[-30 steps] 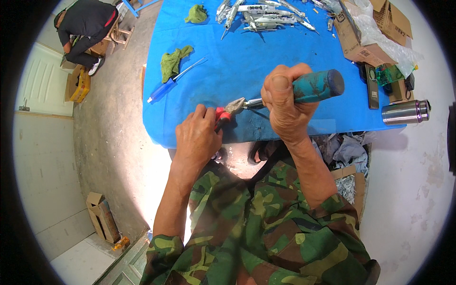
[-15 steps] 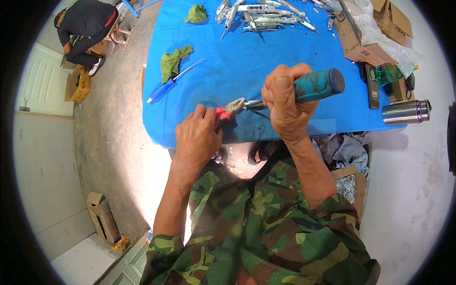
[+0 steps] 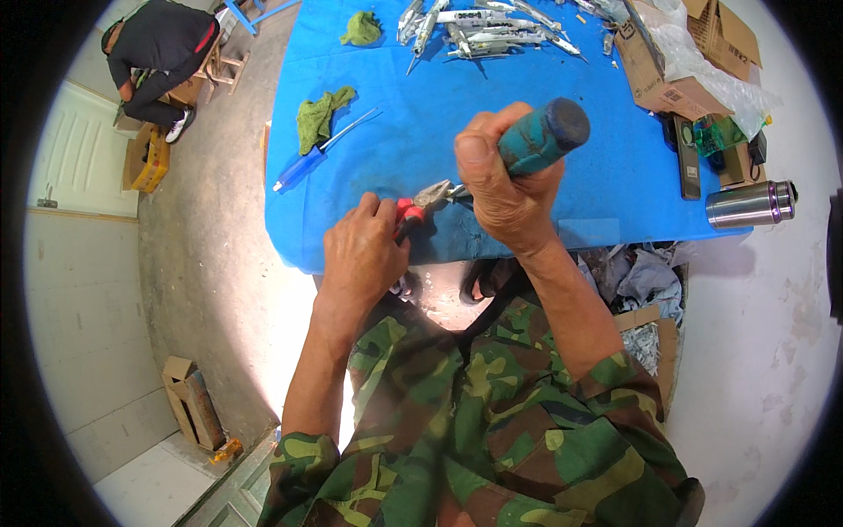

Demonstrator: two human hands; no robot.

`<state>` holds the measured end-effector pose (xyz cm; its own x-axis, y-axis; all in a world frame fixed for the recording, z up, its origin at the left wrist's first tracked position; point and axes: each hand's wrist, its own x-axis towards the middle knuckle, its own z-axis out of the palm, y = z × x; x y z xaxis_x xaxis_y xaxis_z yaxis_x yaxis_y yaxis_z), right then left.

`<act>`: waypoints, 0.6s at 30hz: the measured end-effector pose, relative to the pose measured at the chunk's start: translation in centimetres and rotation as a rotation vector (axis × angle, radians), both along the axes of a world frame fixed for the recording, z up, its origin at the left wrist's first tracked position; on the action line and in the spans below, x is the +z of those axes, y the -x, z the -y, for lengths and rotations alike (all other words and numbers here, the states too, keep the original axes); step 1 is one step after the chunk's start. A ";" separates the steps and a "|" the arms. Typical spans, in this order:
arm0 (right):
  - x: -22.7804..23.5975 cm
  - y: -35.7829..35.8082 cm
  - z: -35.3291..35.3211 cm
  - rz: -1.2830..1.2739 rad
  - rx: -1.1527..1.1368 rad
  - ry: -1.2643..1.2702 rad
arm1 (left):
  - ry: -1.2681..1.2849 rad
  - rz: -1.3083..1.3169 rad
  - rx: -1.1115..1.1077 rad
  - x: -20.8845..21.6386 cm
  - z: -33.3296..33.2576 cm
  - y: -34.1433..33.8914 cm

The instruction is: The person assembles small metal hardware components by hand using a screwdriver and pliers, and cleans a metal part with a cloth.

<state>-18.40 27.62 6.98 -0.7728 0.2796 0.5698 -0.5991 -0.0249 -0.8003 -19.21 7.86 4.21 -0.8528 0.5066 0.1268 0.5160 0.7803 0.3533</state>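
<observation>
My left hand is closed around the red-and-black handles of a pair of pliers, low over the near part of the blue-covered table. In my right hand is a tool with a thick teal handle and a dark blue end, tilted up to the right. Its lower part runs down behind my fingers toward the plier jaws. A small metal piece shows at the jaws; what it is and how it meets the tool are too small to tell.
A blue screwdriver lies by a green rag, with another rag farther off. Several white-and-metal parts are piled at the far side. Right: open carton, dark phone-like device, steel flask. A person sits far left.
My right hand has moved a little left and up, and the teal handle now stands steeper. The left hand and the pliers have stayed almost in place.
</observation>
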 end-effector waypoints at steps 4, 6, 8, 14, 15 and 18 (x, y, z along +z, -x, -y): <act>0.1 0.2 0.5 0.017 -0.011 -0.021 | 0.004 0.009 0.001 0.4 0.1 0.1; -0.1 0.5 0.4 0.034 -0.010 0.009 | -0.029 0.047 0.018 0.4 0.2 0.2; 0.2 0.5 0.7 0.037 -0.037 -0.020 | -0.065 0.088 0.034 0.4 0.6 0.3; 0.5 1.0 0.9 0.024 -0.094 -0.059 | -0.101 0.162 0.079 1.5 1.1 0.5; 0.5 1.0 0.7 0.051 -0.069 -0.017 | -0.147 0.155 0.096 1.7 1.5 0.5; 0.2 1.2 0.6 0.072 -0.064 -0.001 | -0.245 0.124 0.156 3.1 2.1 0.3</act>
